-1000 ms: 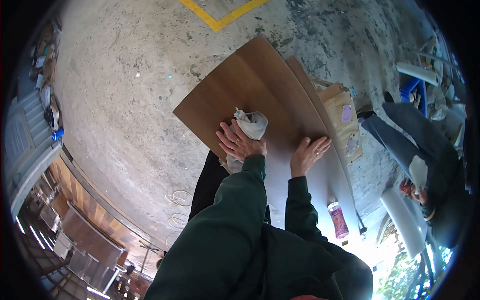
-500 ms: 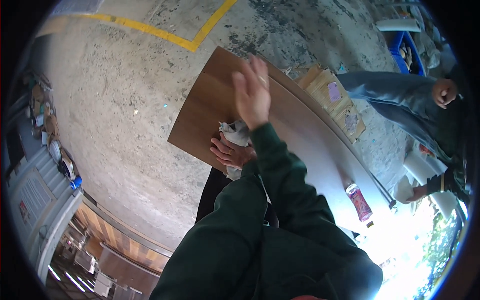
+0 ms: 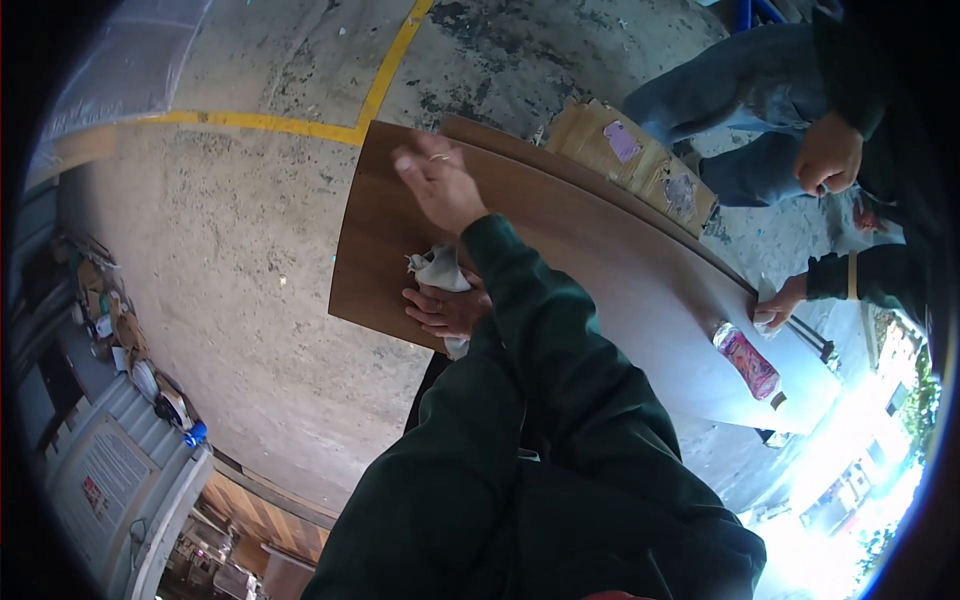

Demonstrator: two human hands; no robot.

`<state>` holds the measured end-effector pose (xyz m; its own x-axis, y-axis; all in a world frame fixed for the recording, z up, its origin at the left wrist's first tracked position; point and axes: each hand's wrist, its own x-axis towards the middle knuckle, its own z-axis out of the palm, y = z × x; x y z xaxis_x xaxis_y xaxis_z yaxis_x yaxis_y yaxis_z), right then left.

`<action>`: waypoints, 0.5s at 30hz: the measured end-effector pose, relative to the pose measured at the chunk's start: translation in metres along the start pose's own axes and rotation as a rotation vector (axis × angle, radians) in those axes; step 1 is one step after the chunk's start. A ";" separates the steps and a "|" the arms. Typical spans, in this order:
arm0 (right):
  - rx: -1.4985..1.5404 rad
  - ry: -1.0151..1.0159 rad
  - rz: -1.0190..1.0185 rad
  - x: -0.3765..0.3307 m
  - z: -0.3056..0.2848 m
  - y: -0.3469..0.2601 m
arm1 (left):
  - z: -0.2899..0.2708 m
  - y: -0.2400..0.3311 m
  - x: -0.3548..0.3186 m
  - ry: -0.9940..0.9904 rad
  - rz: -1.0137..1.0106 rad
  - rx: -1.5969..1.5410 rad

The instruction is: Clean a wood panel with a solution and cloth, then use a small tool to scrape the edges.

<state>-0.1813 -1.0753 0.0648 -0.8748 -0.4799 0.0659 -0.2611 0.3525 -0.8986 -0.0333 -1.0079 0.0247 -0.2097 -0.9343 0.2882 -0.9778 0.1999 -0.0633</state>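
My left hand [image 3: 447, 309] rests on a bunched grey-white cloth [image 3: 440, 270] on a brown wooden board [image 3: 372, 250]. The cloth sticks out above and below the fingers, held under the palm against the board near its left end. My right hand [image 3: 440, 188] is held above the board's far left part, beyond the cloth. Its fingers are stretched and slightly blurred, with nothing seen in them. A clear bottle with a pink label [image 3: 747, 361] lies on the right part of the board.
A co-worker stands at the right, one hand [image 3: 785, 303] pressing a white cloth at the board's right end, the other hand [image 3: 830, 153] loosely closed. A cardboard piece [image 3: 640, 165] lies along the far edge. Yellow floor tape [image 3: 270, 124] runs beyond the left end.
The view has turned a little. My right hand has shifted left over the board, while my left hand stays on the cloth. The co-worker's cloth has come to the board's right end.
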 end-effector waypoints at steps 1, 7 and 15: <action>0.209 0.034 0.026 -0.002 0.003 -0.013 | 0.001 -0.003 0.002 0.010 -0.007 0.016; 0.339 0.290 0.512 -0.103 -0.058 -0.045 | 0.008 -0.002 0.014 -0.031 0.042 0.044; -0.454 0.798 0.530 -0.296 -0.153 0.014 | 0.001 0.009 0.003 -0.178 0.204 0.017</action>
<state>0.0114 -0.8055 0.0988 -0.8931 0.4316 0.1269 0.2484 0.7083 -0.6608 -0.0431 -1.0091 0.0244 -0.3971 -0.9128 0.0956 -0.9150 0.3856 -0.1190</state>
